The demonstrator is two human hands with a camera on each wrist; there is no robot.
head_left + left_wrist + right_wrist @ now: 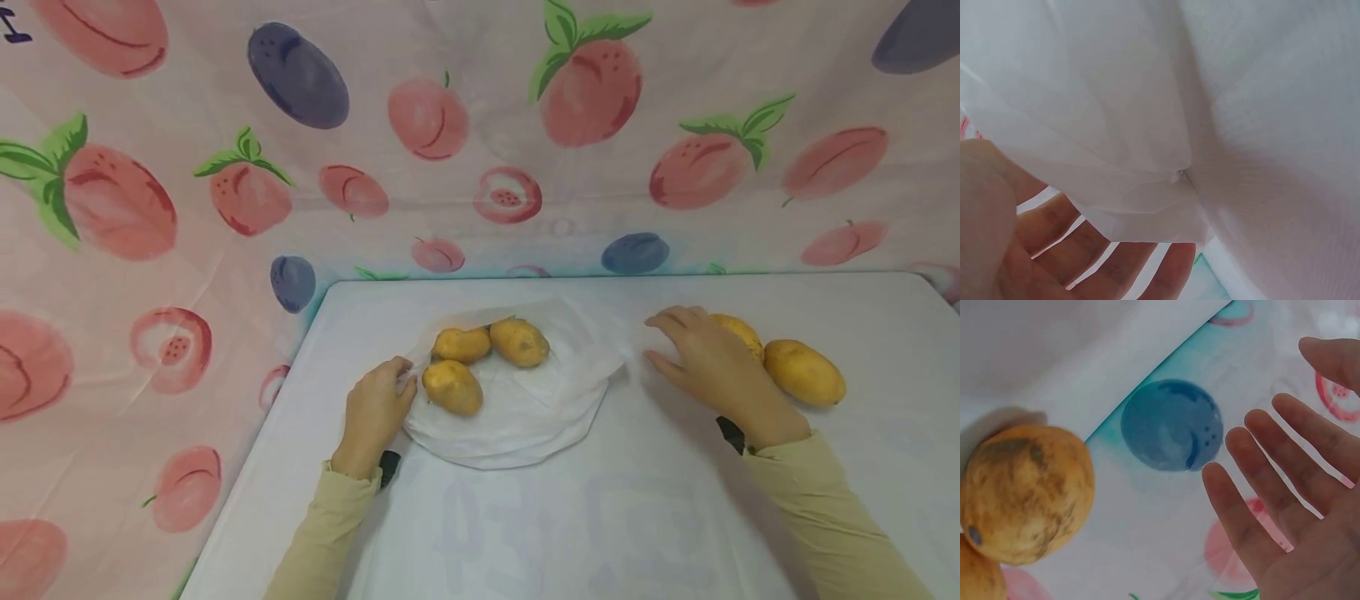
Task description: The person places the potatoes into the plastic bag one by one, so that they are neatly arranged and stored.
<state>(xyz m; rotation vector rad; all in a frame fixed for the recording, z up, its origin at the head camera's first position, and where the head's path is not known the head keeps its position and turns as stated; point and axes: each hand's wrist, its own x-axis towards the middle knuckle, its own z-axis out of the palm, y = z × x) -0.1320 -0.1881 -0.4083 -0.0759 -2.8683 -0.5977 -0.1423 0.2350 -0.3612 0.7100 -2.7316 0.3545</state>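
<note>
A crumpled white plastic bag [517,429] lies spread on the white table, with three yellow mangoes on it: one nearest the left hand [452,388], one behind it [462,344] and one farther right [521,342]. At the bag's left edge is my left hand [373,408], its fingers slightly bent; in the left wrist view, they spread behind the thin bag film [1129,156]. My right hand [708,358] hovers right of the bag, fingers apart and holding nothing. Beside it are two more mangoes, one partly hidden [738,331] and one in full view [805,372].
A fruit-printed cloth [450,183] hangs behind the white table [540,533] and along its left side. The table's back edge runs beyond the bag and mangoes. Brown blemishes mark a mango [1029,494] in the right wrist view.
</note>
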